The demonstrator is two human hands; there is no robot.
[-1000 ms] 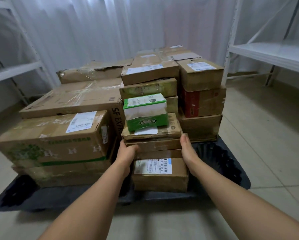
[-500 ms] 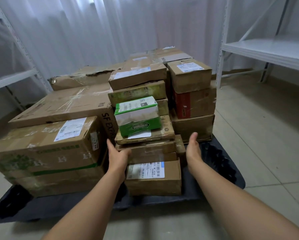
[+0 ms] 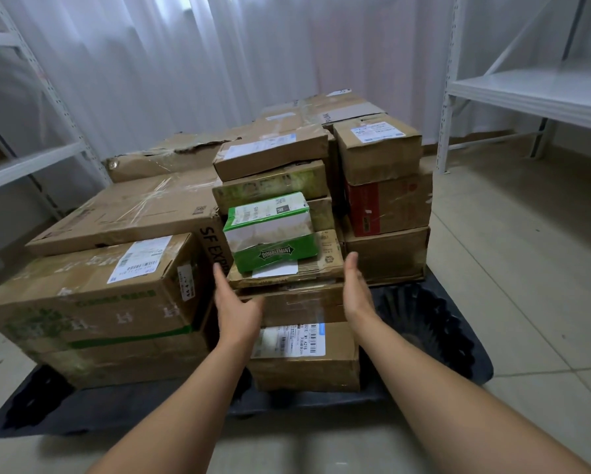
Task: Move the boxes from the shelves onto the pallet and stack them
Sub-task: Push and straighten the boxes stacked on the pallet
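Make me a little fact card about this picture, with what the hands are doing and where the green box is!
Place: black plastic pallet on a tiled floor, white metal shelves at the sides
Boxes: many brown cardboard boxes stacked on the pallet
Green box: green and white Doublemint carton on top of the small front stack
Left hand: open, fingers straight, holding nothing, beside the front stack
Right hand: open, holding nothing, on the stack's other side
Red: red-printed cardboard box in the right stack
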